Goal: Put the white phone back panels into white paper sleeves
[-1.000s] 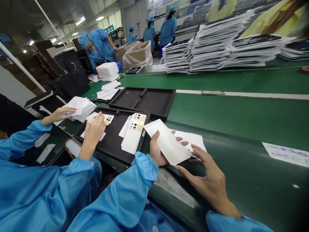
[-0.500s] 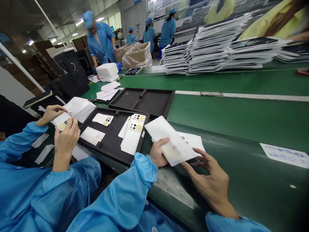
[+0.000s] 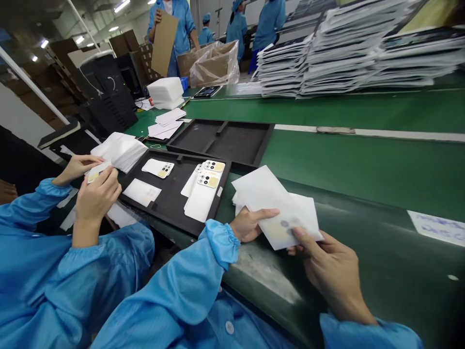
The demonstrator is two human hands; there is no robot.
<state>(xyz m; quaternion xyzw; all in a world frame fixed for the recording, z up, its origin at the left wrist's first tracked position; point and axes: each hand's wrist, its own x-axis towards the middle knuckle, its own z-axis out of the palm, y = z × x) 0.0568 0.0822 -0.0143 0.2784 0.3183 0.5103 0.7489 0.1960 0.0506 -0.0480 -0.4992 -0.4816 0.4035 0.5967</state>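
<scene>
Gripping from both sides now, the left hand (image 3: 250,224) and right hand (image 3: 329,264) are closed on the translucent white sleeve (image 3: 279,213), lowered toward the green conveyor belt (image 3: 363,169); a gold-backed phone (image 3: 281,228) shows inside, apparently fully bagged.

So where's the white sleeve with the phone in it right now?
Head view, centre-right: the white sleeve is held by left hand and right hand, just right of the black tray.
</scene>
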